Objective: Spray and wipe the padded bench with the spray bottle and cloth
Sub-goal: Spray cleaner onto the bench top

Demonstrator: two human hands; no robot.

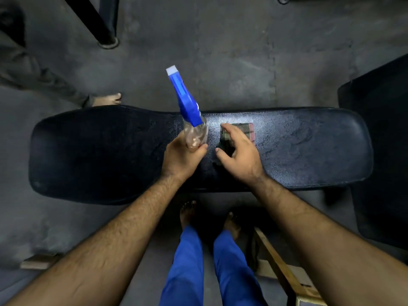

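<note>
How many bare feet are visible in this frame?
3: two feet, left and right, below the padded bench, and another person's foot beyond its far-left edge. Others may be hidden.

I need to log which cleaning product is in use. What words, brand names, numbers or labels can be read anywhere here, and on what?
None can be read.
Spray bottle, held in the left hand: clear body and blue trigger head, no label or print visible.
Cloth under the right hand: a woven pattern only, no text.
Padded bench: plain dark cover, no markings visible.
</note>
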